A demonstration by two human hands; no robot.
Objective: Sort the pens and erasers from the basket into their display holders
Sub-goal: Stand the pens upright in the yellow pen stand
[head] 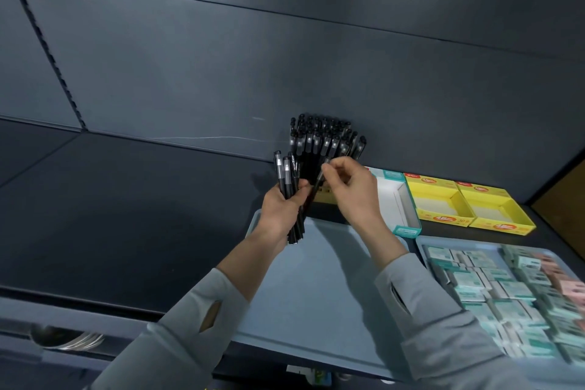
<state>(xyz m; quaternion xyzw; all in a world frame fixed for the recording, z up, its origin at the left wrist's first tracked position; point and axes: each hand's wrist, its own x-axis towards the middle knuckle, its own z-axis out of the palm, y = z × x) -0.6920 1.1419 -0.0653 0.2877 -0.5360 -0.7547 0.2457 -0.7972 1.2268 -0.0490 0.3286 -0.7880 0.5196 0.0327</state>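
Dark shelf (126,215), seemingly, bears trays (316,301), boxes (443,218).

The left sleeve (190,326) and right sleeve (433,304) are long, light grey, plain fabric. Each carries a narrow slit opening (209,315) near the cuff. The left hand (278,209) and right hand (354,190) are bare.

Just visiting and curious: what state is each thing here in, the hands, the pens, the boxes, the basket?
Left hand, fingers gripping a bundle of pens.
Right hand, fingers pinching a single pen.
Standing pens, upright, tightly packed.
Teal box, looks empty.
Yellow boxes, look empty.
Eraser basket, full of erasers.
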